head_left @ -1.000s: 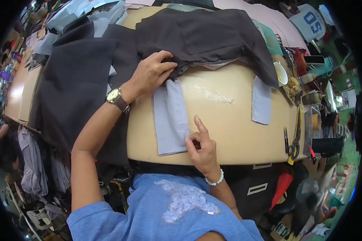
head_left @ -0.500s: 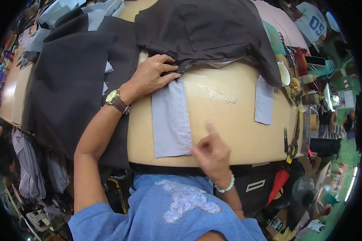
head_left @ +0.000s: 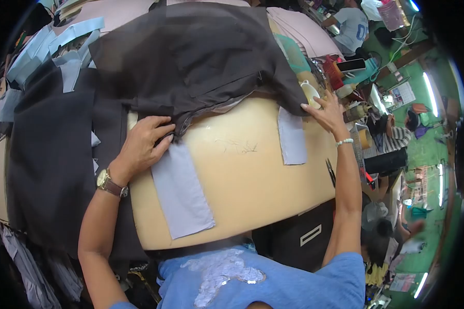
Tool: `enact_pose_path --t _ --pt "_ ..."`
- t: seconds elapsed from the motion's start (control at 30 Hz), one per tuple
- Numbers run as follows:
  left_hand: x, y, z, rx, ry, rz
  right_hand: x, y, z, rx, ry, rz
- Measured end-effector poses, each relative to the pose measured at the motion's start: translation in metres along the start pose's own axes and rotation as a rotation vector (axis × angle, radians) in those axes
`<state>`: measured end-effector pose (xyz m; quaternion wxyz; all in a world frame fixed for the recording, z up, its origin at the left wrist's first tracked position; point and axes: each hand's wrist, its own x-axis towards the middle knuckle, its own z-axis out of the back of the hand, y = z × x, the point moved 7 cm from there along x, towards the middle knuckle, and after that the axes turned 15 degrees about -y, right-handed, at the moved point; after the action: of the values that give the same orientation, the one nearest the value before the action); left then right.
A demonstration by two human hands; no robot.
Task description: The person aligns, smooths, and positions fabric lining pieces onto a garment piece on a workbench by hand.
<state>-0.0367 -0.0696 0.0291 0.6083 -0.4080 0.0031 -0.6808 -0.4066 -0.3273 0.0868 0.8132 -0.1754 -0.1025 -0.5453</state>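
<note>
A dark garment piece (head_left: 211, 56) spreads over the far part of the table, its near edge rumpled with a seam showing. My left hand (head_left: 145, 143) is closed on that edge at its left end, thumb and fingers about the cloth. A long pale grey-blue cloth strip (head_left: 183, 190) extends from under the edge there toward me. My right hand (head_left: 327, 114) is at the garment's right corner, fingers spread, the thumb touching the cloth. Below that corner hangs a shorter pale strip (head_left: 292, 139).
Loose threads (head_left: 242, 148) lie on the tan tabletop (head_left: 242, 185). Another dark cloth (head_left: 51, 149) covers the left side. On the right are a white cup (head_left: 309, 91), a phone (head_left: 351, 65), dark pointed tools (head_left: 330, 171) and a teal tray (head_left: 292, 54). Other people sit farther right.
My right hand has gone from near the long strip's lower end up to the garment's right corner. My left hand stays on the edge. The whole view has shifted and turned.
</note>
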Motion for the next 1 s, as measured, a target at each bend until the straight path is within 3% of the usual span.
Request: enact_pose_path --t 0.23,0.33,0.43,0.63,0.7,0.8,0.87,0.97,1.0 --pt "0.003 -0.001 0.001 -0.01 -0.008 0.016 0.023 -0.012 -0.035 0.038 0.229 -0.047" --pt "0.004 -0.002 0.002 -0.02 -0.049 0.001 0.03 -0.02 -0.011 0.101 -0.088 0.057" --pt "0.005 -0.002 0.002 -0.045 -0.055 0.013 0.02 -0.027 0.013 0.101 -0.162 -0.011" --pt "0.003 0.004 0.0 -0.063 -0.073 0.031 -0.008 -0.016 0.009 -0.037 -0.123 0.183" --pt "0.001 0.006 -0.001 -0.055 -0.095 -0.006 -0.017 0.004 0.018 -0.037 -0.242 0.238" --pt "0.001 0.005 -0.001 -0.058 -0.114 -0.009 -0.042 0.085 0.071 0.469 -0.367 0.322" --pt "0.004 0.002 0.0 -0.069 -0.103 0.044 -0.069 0.145 0.078 0.828 -0.266 0.358" --pt "0.006 0.0 0.004 -0.132 -0.067 0.29 -0.119 0.229 0.079 1.137 -0.118 0.483" --pt "0.007 -0.005 0.008 -0.153 -0.115 0.2 -0.131 0.251 0.082 1.173 -0.096 0.57"
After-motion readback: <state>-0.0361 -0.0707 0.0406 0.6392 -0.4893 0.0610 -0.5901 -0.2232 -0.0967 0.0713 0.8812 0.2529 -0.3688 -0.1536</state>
